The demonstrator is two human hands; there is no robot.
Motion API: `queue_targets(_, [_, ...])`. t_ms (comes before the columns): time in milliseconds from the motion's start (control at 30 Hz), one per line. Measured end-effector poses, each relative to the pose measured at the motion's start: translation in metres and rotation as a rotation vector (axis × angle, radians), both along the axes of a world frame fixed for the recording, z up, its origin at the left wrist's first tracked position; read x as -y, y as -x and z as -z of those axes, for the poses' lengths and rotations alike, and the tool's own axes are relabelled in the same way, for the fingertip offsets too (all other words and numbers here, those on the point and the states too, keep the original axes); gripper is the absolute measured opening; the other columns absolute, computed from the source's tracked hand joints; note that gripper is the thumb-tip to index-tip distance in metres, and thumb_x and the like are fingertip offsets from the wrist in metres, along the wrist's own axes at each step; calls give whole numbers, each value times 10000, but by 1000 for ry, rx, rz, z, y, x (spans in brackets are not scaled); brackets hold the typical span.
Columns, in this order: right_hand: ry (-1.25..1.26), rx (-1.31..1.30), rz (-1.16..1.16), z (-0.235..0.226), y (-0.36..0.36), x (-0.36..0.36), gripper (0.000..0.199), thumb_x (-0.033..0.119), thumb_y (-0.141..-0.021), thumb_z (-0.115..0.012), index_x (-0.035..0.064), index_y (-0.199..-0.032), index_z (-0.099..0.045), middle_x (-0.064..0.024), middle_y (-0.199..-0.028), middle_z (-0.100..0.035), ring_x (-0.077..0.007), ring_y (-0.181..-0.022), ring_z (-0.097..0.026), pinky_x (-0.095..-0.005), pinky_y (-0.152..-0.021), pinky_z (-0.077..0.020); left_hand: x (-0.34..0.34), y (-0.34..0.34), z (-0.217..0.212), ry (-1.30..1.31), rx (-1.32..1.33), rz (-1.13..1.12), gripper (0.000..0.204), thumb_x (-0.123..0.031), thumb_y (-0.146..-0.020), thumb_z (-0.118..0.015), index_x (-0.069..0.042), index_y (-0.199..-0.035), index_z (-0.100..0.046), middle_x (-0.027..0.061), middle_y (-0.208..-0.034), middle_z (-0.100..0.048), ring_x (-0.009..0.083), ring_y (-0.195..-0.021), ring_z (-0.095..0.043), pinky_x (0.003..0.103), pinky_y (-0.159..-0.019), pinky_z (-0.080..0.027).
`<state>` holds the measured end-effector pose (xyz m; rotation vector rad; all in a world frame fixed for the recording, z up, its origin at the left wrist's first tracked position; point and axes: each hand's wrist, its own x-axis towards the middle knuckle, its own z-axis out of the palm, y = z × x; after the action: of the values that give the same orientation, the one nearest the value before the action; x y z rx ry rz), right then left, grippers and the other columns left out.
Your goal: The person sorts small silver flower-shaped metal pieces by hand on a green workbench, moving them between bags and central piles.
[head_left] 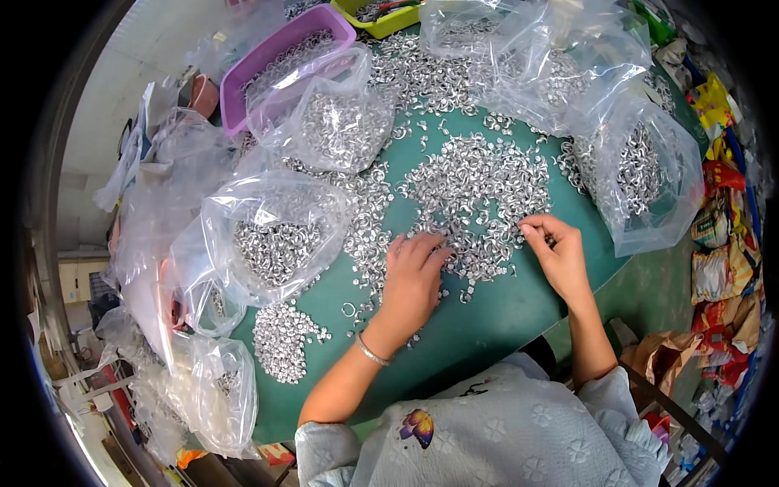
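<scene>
Around the green tabletop, at 8 o'clock, a crumpled clear bag shows a few metal pieces inside. Purple tub, 11 o'clock, holds many of the same silvery curved pieces. At 9 o'clock, a wide-mouthed clear bag has a deep heap of them; just below it, toward 7 o'clock, lies a small loose heap. Another filled clear bag sits beside the purple tub. A yellow-green tub at 12 o'clock holds pieces too.

Near the centre, the left hand has its fingers bent and slightly apart, tips at the main pile's lower-left edge; I cannot tell whether they hold anything. The main pile of metal pieces spreads at 2 o'clock, with bagged pieces beyond it at 1. The right hand, at 3 o'clock, has thumb and forefinger narrowed at the pile's right edge; I cannot tell if a piece is between them. Toward 2 o'clock, farthest right, an open clear bag contains more pieces.
</scene>
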<state>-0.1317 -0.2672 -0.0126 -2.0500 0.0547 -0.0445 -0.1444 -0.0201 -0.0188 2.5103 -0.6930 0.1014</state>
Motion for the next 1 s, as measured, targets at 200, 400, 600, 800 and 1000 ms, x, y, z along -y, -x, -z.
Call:
queue_targets(200, [270,80,-115,-10,-21,-27,154,141,-817,-727,73,-954,-710,-90,-648,-635,-251,-537,-582,-363,-528,-454,18,-12,-2,47,18,-183,327,-75,-804,-703,-55,-1113,-597,97,-1129,-562,284,-1005,-528,397,-842,-377])
queue_targets(400, [248,260,-223,0,-25,-38,144,95,-806,-726,60,-945,-714,-97,-710,-637,-215,-554,-596,-360,-509,-456,11,-8,-6,49,-34,-168,280,-18,-786,-674,-67,-1052,-601,80,-1094,-559,273,-1001,-525,380,-844,-363])
queue_targets(600, [506,321,-374,11,-33,-57,94,121,-800,-713,96,-890,-701,-66,-743,-638,-279,-627,-628,-400,-535,-481,-1,0,-12,-11,-71,-137,269,45,-787,-614,-70,-1031,-603,80,-1087,-561,270,-989,-534,383,-833,-374])
queue_targets(800, [361,179,-258,0,-30,-40,91,142,-825,-687,102,-906,-686,-66,-854,-700,-281,-690,-664,-384,-594,-520,3,-16,-10,156,24,-183,202,-3,-816,-641,-52,-1010,-620,87,-1055,-588,274,-962,-556,378,-798,-398])
queue_targets(1000, [603,371,-386,8,-32,-54,90,126,-800,-676,86,-845,-608,-69,-728,-595,-288,-639,-638,-415,-537,-499,24,-35,1,10,-20,-156,171,-72,-810,-689,-58,-976,-655,71,-971,-588,264,-942,-554,387,-778,-397])
